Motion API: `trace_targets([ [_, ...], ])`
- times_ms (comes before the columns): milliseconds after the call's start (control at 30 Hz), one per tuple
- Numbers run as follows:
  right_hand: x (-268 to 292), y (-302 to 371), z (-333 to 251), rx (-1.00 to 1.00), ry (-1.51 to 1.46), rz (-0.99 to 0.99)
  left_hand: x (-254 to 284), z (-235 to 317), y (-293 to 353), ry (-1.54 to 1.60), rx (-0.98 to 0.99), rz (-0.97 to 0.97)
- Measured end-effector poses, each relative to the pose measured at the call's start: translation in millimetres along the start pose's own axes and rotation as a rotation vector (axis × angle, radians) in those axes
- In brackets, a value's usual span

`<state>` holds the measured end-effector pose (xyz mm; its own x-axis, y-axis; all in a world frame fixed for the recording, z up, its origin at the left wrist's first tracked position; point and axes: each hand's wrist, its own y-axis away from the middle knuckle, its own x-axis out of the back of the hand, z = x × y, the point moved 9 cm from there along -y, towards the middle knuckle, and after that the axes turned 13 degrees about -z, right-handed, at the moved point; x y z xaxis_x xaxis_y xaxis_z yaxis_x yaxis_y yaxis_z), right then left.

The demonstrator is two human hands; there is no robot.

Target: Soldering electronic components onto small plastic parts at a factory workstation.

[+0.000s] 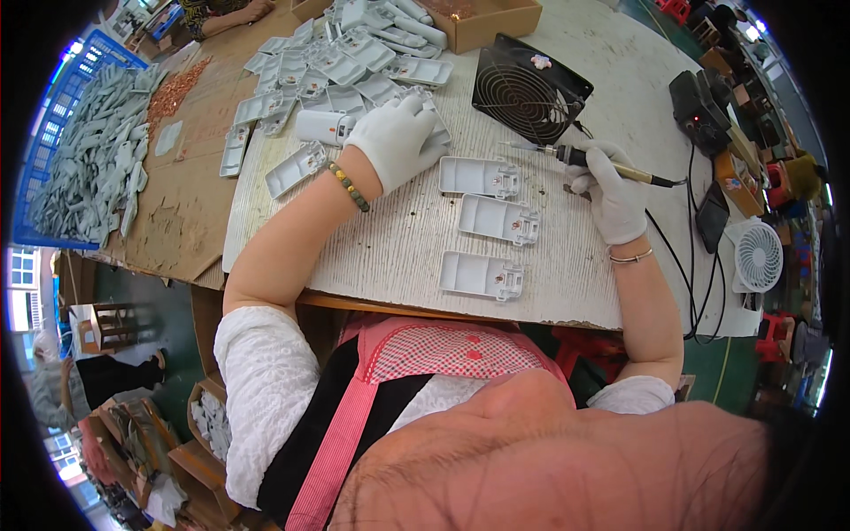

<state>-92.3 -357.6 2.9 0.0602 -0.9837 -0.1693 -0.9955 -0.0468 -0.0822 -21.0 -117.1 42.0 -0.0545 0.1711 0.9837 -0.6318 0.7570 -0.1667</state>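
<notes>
My right hand (609, 190), in a white glove, grips a soldering iron (639, 173), its tip pointing left. Below that tip, three open grey plastic cases lie in a column: a top case (469, 176), a middle case (490, 219) and a bottom case (469, 273). Each has small copper-coloured parts at its right end. My gloved left hand (394, 142) reaches to the near edge of the case pile, its fingers closed around another grey plastic case (436, 122), partly covered by the glove. Beside that wrist lie a closed-looking case (320, 126) and an open case (295, 171).
A heap of grey cases (354, 66) covers the far table. A black fan (527, 93) stands beyond the iron. At right are a soldering station (704, 106), cables and a white fan (757, 255). A blue crate (53, 177) of grey parts stands left; another person's arm (226, 19) shows far off.
</notes>
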Motion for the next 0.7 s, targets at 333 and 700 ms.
trace_targets([
  [333, 0.6, 0.8, -0.6, -0.011, 0.008, 0.021, 5.2, 8.6, 0.6, -0.002, 0.028, -0.054],
  [700, 1.3, -0.8, 1.5, -0.014, 0.009, 0.019, 19.2, -12.7, 5.6, -0.005, 0.104, 0.078],
])
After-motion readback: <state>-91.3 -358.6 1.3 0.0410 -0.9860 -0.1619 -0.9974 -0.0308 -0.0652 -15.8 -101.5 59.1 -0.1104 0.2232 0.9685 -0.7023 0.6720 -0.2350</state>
